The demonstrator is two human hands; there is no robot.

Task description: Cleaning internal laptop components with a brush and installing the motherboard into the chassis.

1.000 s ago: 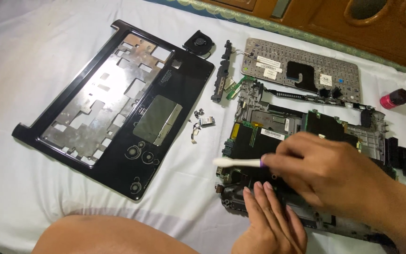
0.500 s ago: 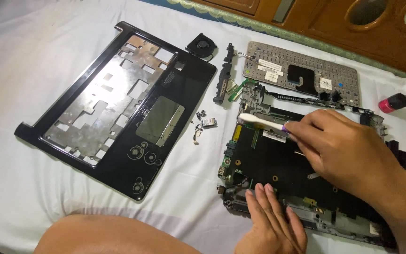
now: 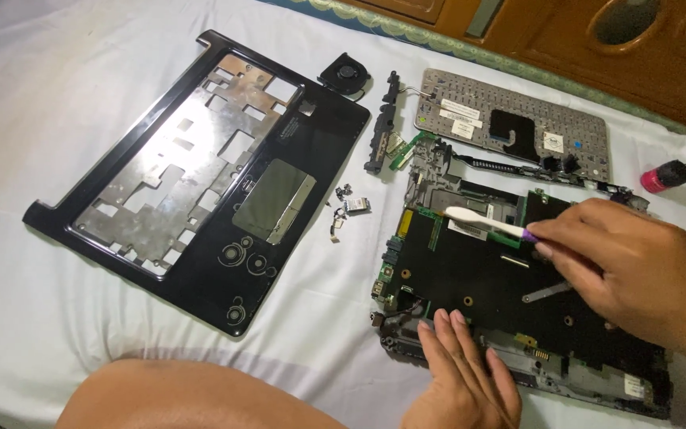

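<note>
My knee (image 3: 192,397) is showing at the bottom edge, nearest to me. Just beyond it my left hand (image 3: 462,377) is lying flat, its grip released and fingers straight, fingertips pressing on the near edge of the laptop base (image 3: 518,318), which is lying on the white bed sheet (image 3: 33,159). The black circuit board (image 3: 470,270) is sitting in that base, with green edges showing on its left side.

My right hand (image 3: 629,266) is hovering over the right part of the board, its grip clenched around the purple end of a white brush (image 3: 482,224). The brush is pointing left, and its white tip is lying over the far left corner of the board.

To the left of the base, a few small loose parts (image 3: 347,210) are resting on the sheet. Further left the black laptop top cover (image 3: 192,175) is lying upside down and well apart from the base, its metal frame and touchpad plate facing up.

Further away a small round fan (image 3: 344,73) is sitting just beside the cover's far corner, and a narrow black strip (image 3: 381,127) is lying to its right. The keyboard (image 3: 514,127) is lying face down beyond the base. A small pink bottle with a black cap (image 3: 664,176) is lying on its side to the keyboard's right. A wooden headboard (image 3: 565,40) is running along the far edge of the bed.
</note>
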